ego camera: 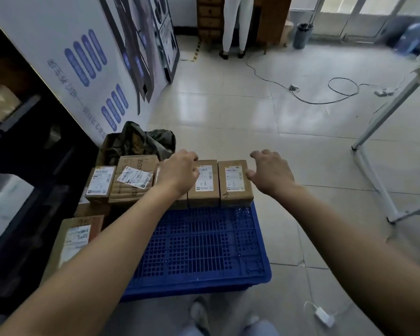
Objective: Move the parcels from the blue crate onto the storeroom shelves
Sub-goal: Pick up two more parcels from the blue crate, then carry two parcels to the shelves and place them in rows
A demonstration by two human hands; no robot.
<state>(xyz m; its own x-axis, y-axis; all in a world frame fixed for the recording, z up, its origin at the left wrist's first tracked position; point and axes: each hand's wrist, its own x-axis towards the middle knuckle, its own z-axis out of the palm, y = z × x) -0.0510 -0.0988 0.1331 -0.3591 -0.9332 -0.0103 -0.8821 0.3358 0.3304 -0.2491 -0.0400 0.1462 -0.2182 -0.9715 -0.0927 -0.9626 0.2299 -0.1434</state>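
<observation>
Small cardboard parcels [234, 183] line the blue crate's [199, 251] far edge. Right hand [272, 172], fingers spread, beside them; left hand [177, 172] curled over them, grip unclear. Probably light, stiff: clasp opposite sides.

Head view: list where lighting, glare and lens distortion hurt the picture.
In the head view, daylight at the glass doors blows out and glares off the floor tiles; the shelves at left sink into shadow, contents hard to tell; the wide lens bows the white table leg; the parcel labels at the far end of the blue crate are sharp enough to show handwriting.
</observation>
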